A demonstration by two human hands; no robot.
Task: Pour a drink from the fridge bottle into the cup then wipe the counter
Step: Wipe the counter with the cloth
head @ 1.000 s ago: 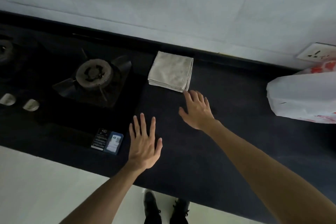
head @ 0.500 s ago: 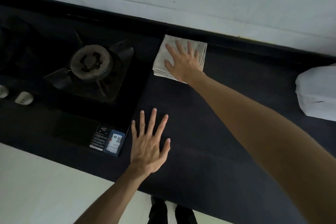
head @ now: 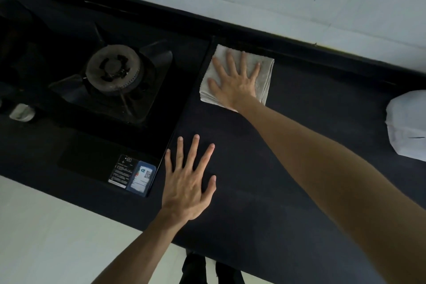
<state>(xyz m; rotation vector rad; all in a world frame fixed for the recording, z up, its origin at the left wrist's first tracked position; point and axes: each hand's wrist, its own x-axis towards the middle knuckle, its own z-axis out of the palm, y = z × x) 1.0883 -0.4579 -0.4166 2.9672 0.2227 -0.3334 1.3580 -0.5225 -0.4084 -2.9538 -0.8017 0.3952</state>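
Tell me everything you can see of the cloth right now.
The cloth is a pale grey-white towel of soft, nubby fabric, folded into a rough square with stacked layers showing at its near-left edge. It lies flat on the dark counter, near the back ledge, just right of the stove's edge. The right hand rests on it, palm down with fingers spread, covering its middle. The left hand is well apart from it, nearer the counter's front.

Head view — steeply downward, close over counter (head: 265, 168)
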